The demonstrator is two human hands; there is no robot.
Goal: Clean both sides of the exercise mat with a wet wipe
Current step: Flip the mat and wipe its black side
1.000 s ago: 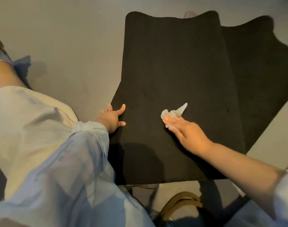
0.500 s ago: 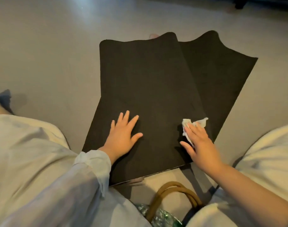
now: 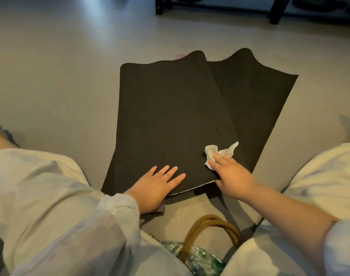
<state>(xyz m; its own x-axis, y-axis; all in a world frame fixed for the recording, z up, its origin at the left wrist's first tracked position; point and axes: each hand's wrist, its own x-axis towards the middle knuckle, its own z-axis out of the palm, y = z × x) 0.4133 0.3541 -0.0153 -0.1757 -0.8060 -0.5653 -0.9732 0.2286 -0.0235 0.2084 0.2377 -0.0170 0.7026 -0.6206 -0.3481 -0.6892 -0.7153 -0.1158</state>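
**Wiping the near corner of the folded mat**

The black exercise mat (image 3: 170, 116) lies on the grey floor (image 3: 60, 76) in the centre of the frame, folded or doubled so that one layer sits skewed over another, which sticks out toward the right. My left hand (image 3: 156, 188) rests flat on the near edge, fingers straight and spread, holding nothing, only pinning the mat down. My right hand (image 3: 232, 174) presses the crumpled white wet wipe (image 3: 218, 154) against the top layer at its near right corner; the fingers (image 3: 220, 158) lie nearly straight over the wipe rather than curled round it, and my thumb hangs just off the near edge.

My worry is the loose hold: with only flat pressure, the wipe could bunch up or slip out as I drag it, leaving streaks unwiped. A hard stroke toward the edge could also shift the top layer over the lower one if my left hand eases off. A bag with tan handles (image 3: 210, 228) sits at lower centre, near my right forearm.
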